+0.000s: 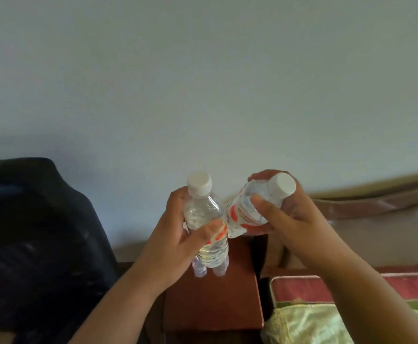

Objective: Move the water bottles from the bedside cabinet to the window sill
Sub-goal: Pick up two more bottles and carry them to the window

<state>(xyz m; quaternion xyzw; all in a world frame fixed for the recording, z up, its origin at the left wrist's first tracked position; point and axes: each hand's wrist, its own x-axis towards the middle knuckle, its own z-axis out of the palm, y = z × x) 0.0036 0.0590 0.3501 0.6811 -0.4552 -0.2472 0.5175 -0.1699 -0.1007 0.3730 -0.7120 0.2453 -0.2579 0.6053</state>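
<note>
Your left hand (178,240) grips upright bottle (204,219) — right hand (285,209) grips tilted bottle (250,207), above cabinet (213,301); bottles seemingly touching.

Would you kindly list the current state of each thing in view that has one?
Left bottle: capped, upright, gripped by the left hand.
Right bottle: capped, tilted, gripped by the right hand.
Bedside cabinet: top bare where visible.
Bed: covered with bedding.

Two clear, white-capped bottles are held above the cabinet (213,301). The left bottle (204,219) is upright. The right bottle (252,207) tilts, touching it.
</note>
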